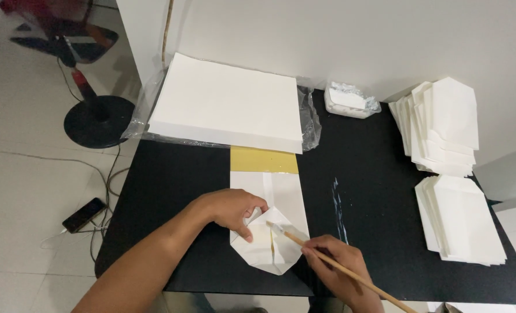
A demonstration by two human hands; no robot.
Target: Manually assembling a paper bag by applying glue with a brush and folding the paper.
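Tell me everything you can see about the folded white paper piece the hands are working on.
The folded paper piece is white and long, lying flat on the black table. Its near end is folded to a point, with flaps opened. Its far end overlaps a yellow board. The left hand presses a flap; the right hand holds a wooden-handled brush whose tip touches the folds.

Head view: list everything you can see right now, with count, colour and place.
paper bag: one, white, flat at table centre, folded bottom end nearest the person
yellow board: one, sticking out of the bag's far end
brush: one, wooden handle, tip on the fold
paper stack: one, white, far left on clear plastic
finished bags: two piles, white, right side
glue tub: one, whitish, far centre
table: one, black
phone: one, dark, floor left
fan base: one, black, floor
left hand: pressing the fold
right hand: holding the brush
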